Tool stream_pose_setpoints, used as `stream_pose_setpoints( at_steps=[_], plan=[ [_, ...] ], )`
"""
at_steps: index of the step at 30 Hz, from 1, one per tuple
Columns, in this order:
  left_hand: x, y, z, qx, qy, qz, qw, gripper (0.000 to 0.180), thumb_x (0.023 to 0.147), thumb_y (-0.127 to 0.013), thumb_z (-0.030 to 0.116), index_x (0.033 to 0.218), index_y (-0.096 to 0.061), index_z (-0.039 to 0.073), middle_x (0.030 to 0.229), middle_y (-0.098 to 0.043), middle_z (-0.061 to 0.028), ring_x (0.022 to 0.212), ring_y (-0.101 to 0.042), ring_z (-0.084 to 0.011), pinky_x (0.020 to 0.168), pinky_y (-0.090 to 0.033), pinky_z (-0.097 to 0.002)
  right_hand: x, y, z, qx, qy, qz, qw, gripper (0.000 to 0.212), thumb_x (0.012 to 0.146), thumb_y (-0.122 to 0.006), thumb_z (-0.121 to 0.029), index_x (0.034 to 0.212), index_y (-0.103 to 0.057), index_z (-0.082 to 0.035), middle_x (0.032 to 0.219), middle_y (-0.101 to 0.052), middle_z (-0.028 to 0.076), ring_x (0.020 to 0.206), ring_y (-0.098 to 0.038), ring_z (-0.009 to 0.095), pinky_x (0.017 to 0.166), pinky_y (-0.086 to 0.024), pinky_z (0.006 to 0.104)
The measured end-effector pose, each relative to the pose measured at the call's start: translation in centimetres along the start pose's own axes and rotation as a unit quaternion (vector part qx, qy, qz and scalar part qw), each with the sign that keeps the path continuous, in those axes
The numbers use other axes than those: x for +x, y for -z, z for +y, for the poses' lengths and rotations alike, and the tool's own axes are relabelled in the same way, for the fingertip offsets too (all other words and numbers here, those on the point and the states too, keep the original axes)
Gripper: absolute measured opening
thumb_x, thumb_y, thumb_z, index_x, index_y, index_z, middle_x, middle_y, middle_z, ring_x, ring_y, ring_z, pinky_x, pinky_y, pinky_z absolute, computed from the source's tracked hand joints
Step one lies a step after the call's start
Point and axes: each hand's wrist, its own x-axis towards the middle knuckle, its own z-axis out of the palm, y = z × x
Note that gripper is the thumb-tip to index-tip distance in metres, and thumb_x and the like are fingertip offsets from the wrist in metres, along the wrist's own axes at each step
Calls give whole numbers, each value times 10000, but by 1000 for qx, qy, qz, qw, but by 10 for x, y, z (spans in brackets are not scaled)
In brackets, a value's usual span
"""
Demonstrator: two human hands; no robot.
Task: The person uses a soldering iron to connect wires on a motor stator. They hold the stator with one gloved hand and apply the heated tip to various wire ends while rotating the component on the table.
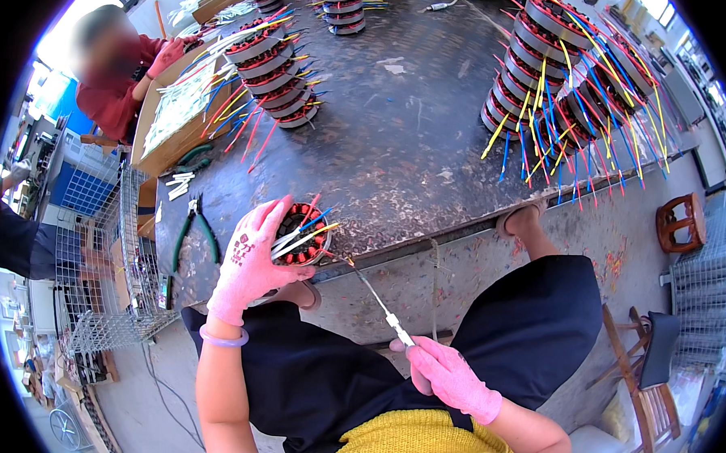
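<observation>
My left hand point(252, 258), in a pink glove, is closed round a small ring-shaped motor stator point(301, 252) at the table's front edge. Red, blue, yellow and white-sleeved wires stick up from its windings. My right hand point(451, 378), also gloved in pink, grips a soldering iron point(397, 325) over my lap, fingers wrapped round its handle. The iron's thin metal rod points up and left. Its orange-bright tip meets or nearly meets a short wire end at the stator's right side; I cannot tell whether they touch.
Green-handled pliers point(194, 231) lie left of the stator, near short white sleeves point(180, 184). Stacks of wired stators point(276, 73) stand farther back, with more point(540, 64) at right. A cardboard box point(152, 148) holds white sleeves. A co-worker point(114, 78) sits at the far left.
</observation>
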Motion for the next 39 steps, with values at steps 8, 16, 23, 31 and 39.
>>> stream_pose_setpoints(
  at_steps=[8,16,23,31,39],
  plan=[
    [-1,0,1,5,2,-3,1000,1010,558,-903,299,1406,-446,-6,1326,-538,-176,1254,-498,-365,1082,-380,-434,0,0,0,-2,13,7,1000,388,1039,-475,-316,1296,-586,-48,635,-466,-44,546,-380,40,528,-311,208],
    [-1,0,-1,-3,4,-7,1000,1009,556,-902,289,1406,-447,-9,1331,-534,-178,1261,-493,-365,1085,-376,-432,0,0,-4,-35,20,4,999,350,1046,-443,-265,1247,-611,-34,654,-460,11,580,-472,75,578,-402,250],
    [-2,0,-2,-5,5,-7,1000,1006,561,-896,288,1412,-445,-3,1335,-531,-178,1268,-487,-367,1088,-373,-434,0,0,-3,15,-13,8,1000,350,1041,-450,-263,1245,-612,-29,645,-463,-7,572,-461,65,565,-393,241],
    [-2,0,-1,-2,4,-7,1000,1006,569,-890,305,1416,-443,-2,1337,-530,-182,1273,-483,-371,1092,-368,-437,2,1,0,-1,-6,2,1000,352,1043,-448,-268,1244,-611,-29,639,-457,-6,567,-455,63,562,-389,241],
    [0,-1,0,-7,8,-9,1000,1004,566,-891,301,1414,-446,-3,1333,-532,-185,1269,-486,-370,1091,-369,-438,0,0,-1,4,-5,10,1000,351,1045,-448,-271,1238,-614,-30,635,-448,-3,565,-454,64,562,-389,240]
  ],
)
